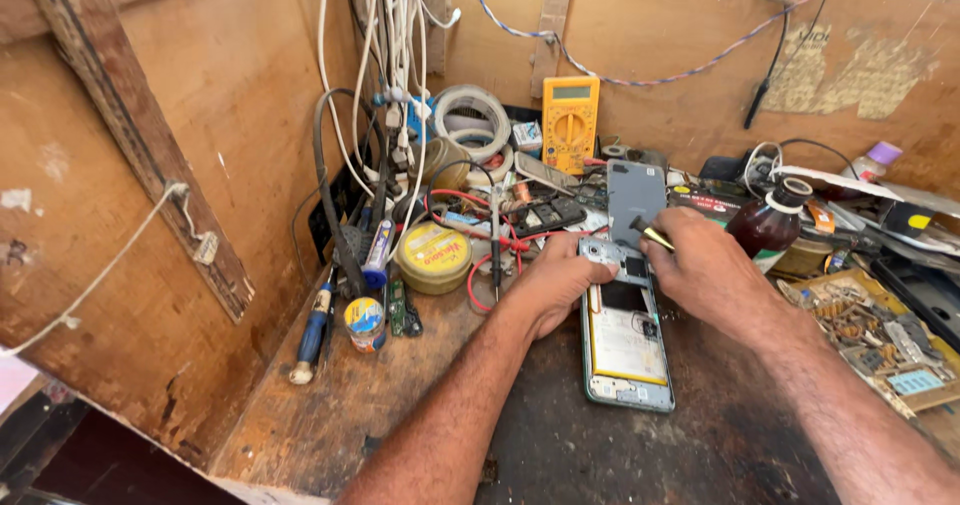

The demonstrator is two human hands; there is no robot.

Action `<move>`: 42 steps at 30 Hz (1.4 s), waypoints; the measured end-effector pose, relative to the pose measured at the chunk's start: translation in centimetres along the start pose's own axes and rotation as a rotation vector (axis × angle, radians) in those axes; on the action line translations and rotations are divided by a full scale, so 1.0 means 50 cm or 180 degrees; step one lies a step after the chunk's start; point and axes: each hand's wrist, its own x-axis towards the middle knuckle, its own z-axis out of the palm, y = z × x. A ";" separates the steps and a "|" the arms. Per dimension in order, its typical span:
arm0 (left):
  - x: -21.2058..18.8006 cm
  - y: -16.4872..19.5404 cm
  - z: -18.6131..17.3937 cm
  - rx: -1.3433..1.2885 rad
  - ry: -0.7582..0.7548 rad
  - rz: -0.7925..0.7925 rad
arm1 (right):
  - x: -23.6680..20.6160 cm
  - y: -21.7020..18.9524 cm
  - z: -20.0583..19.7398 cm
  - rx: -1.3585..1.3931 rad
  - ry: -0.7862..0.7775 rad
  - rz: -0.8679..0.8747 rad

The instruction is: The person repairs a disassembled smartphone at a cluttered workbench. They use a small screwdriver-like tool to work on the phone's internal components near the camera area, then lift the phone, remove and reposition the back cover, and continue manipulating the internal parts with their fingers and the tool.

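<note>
An opened phone (626, 340) lies face down on the dark bench, its back cover off and the battery and circuit board showing. My left hand (553, 283) rests on the phone's upper left corner and steadies it. My right hand (700, 262) is closed around a thin yellow-handled tool (655, 234), whose tip points down at the top of the phone's board. A grey back cover (636, 195) leans upright just behind the phone.
A yellow multimeter (570, 123), tape rolls (470, 125), a round yellow tin (434, 257), a soldering iron with blue grip (315, 330), tangled cables and a brown bottle (771, 221) crowd the back. A tray of small parts (880, 340) sits at right. Wooden walls enclose left and rear.
</note>
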 end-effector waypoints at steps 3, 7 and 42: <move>-0.004 0.004 0.003 0.0019 0.0084 -0.0082 | 0.006 0.008 -0.008 0.0379 0.0007 0.0462; -0.008 0.013 0.008 -0.0037 0.0063 -0.0100 | 0.003 0.014 -0.015 0.0420 0.0054 0.0211; 0.005 -0.005 -0.007 0.0099 -0.0005 -0.0009 | 0.002 0.005 0.007 -0.0379 -0.0348 -0.0077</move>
